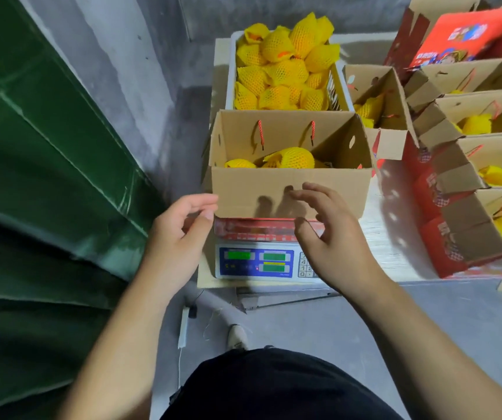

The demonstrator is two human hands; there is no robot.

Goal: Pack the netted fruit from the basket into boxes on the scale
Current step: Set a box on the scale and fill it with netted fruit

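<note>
Concrete floor, box [289, 189] on scale [256, 262], both hands empty beside it

An open box [289, 189] sits on the scale [262, 263] with netted fruit [292, 157] inside. Behind it stands the basket [342, 89]; more boxes [468, 177] line the right.

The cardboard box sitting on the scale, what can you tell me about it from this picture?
The open brown cardboard box stands upright on the white electronic scale, flaps raised. Its far wall carries two twisted red cord handles, and its right end wall has an oval hole. A few yellow foam-netted fruits lie low inside, so it looks far from full. The left hand is at its near left corner; the right hand hovers open before its front wall.
</note>
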